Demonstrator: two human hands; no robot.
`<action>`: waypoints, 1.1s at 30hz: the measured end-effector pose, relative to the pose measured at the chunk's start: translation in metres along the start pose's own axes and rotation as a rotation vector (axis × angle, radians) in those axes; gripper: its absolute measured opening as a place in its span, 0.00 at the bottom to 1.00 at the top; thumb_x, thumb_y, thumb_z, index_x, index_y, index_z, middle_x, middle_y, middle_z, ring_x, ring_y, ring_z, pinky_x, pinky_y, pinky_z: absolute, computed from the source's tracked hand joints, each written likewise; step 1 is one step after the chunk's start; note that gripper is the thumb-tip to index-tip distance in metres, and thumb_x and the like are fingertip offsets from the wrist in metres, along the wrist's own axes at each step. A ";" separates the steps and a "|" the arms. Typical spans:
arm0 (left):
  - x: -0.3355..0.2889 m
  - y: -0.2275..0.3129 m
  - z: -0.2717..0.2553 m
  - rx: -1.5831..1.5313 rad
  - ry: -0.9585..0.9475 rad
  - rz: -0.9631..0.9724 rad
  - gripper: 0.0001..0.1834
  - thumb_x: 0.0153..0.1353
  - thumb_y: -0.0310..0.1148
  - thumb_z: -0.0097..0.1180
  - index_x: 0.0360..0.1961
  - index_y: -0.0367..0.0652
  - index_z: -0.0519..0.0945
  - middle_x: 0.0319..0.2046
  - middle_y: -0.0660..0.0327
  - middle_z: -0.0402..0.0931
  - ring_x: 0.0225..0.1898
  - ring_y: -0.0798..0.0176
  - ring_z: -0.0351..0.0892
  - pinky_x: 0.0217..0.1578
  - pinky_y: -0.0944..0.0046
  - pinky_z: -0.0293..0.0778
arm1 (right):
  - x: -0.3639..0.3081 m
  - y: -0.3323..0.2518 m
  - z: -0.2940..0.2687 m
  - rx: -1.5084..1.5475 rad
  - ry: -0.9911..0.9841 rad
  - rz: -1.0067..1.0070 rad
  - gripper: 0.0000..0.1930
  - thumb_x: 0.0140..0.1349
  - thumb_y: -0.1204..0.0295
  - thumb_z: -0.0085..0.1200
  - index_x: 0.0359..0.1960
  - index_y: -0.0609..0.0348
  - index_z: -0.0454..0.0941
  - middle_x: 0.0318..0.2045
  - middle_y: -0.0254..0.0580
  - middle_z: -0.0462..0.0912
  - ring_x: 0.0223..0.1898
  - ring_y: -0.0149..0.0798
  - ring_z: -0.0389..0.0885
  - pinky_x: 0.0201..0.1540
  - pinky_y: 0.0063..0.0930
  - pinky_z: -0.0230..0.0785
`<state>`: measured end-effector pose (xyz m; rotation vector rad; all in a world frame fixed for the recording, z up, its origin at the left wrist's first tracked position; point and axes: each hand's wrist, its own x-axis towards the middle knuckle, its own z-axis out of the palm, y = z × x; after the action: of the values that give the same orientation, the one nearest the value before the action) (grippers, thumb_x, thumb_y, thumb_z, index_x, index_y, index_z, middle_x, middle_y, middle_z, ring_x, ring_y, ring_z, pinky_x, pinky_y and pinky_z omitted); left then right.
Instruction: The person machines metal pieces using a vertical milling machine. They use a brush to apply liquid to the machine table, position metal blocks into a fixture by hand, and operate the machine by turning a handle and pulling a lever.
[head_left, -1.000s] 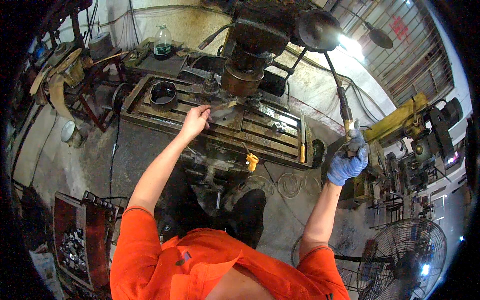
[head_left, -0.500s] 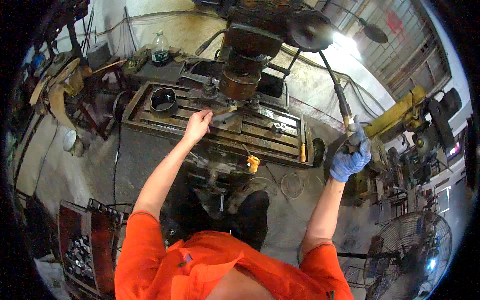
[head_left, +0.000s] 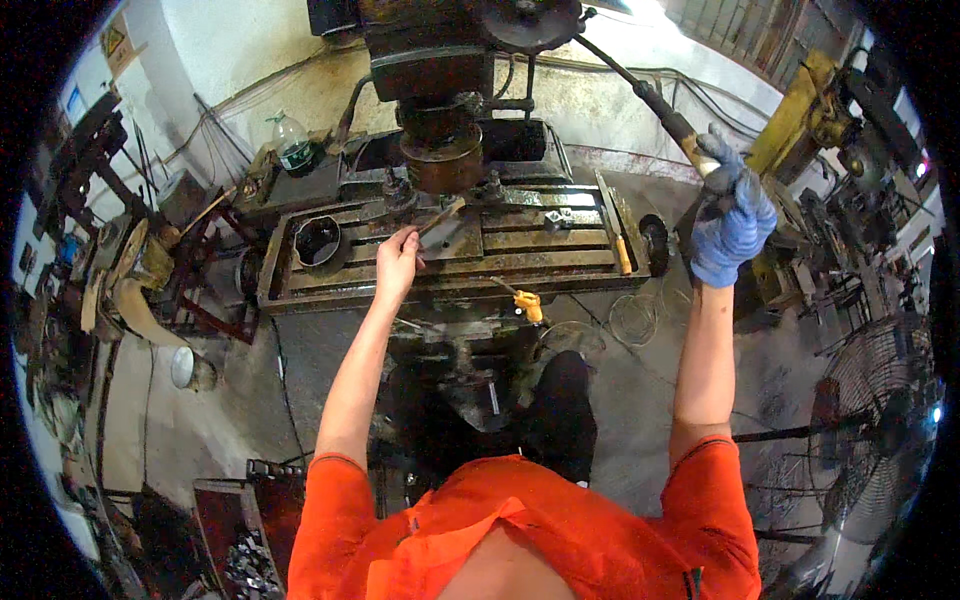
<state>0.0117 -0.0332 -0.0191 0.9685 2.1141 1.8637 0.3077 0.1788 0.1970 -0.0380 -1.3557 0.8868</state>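
Observation:
My bare left hand [head_left: 397, 262] is closed round the handle of a small brush [head_left: 443, 214], whose pale tip points right, over the slotted machine table [head_left: 375, 282]. To the right, my right hand [head_left: 735, 215], in a blue and grey glove, grips the end of a long lever [head_left: 650, 95] that runs up to the machine head. Above the table hangs the dark round spindle [head_left: 442, 158]; its lower end is hard to make out. A black bowl of dark liquid [head_left: 318, 241] stands on the table's left part, and a small metal block [head_left: 558, 218] lies on the right.
A yellow-handled file [head_left: 622, 252] lies at the table's right end. A yellow-handled crank [head_left: 528, 306] juts from the front. A plastic bottle [head_left: 292, 143] stands behind at left, a white bucket [head_left: 190, 370] on the floor. A fan [head_left: 870, 430] stands at right.
The view has turned, shifting the machine head left. My right hand is higher and farther right, and the lever lies at a flatter slant. My left hand still holds the brush over the table.

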 end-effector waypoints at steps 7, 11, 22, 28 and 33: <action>0.002 0.005 0.005 0.034 0.023 0.014 0.16 0.61 0.32 0.45 0.45 0.31 0.73 0.20 0.61 0.73 0.17 0.72 0.70 0.18 0.71 0.66 | 0.027 -0.004 0.002 -0.018 0.055 -0.069 0.17 0.56 0.64 0.48 0.17 0.66 0.72 0.18 0.42 0.72 0.26 0.36 0.73 0.47 0.36 0.63; 0.006 -0.005 0.007 0.004 0.051 0.020 0.15 0.61 0.32 0.46 0.44 0.31 0.73 0.19 0.62 0.73 0.16 0.74 0.69 0.18 0.72 0.66 | 0.050 -0.011 0.014 0.075 -0.043 -0.221 0.18 0.58 0.64 0.46 0.17 0.66 0.72 0.16 0.41 0.71 0.25 0.38 0.73 0.51 0.42 0.62; 0.028 -0.009 0.007 0.514 0.336 0.219 0.11 0.55 0.28 0.48 0.36 0.32 0.77 0.30 0.44 0.76 0.34 0.46 0.77 0.34 0.57 0.72 | 0.162 -0.040 0.031 0.060 -0.443 -0.431 0.16 0.60 0.57 0.46 0.30 0.59 0.76 0.22 0.32 0.76 0.21 0.24 0.70 0.24 0.18 0.61; 0.009 0.006 -0.025 0.543 0.247 0.272 0.10 0.55 0.26 0.49 0.37 0.33 0.77 0.30 0.46 0.76 0.32 0.46 0.77 0.33 0.57 0.72 | 0.187 -0.036 0.017 -0.418 -0.171 -0.559 0.12 0.58 0.73 0.44 0.40 0.65 0.74 0.32 0.42 0.79 0.31 0.33 0.76 0.35 0.23 0.67; -0.016 -0.002 -0.108 0.707 0.443 0.414 0.10 0.56 0.26 0.47 0.39 0.37 0.75 0.31 0.48 0.74 0.33 0.46 0.75 0.32 0.55 0.70 | 0.048 -0.012 -0.022 -0.866 -0.137 -0.587 0.13 0.57 0.77 0.41 0.42 0.64 0.74 0.34 0.48 0.79 0.34 0.43 0.78 0.38 0.31 0.70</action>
<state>-0.0323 -0.1321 -0.0029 1.2945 3.1720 1.5969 0.3303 0.2072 0.2366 -0.2348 -1.6688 -0.2264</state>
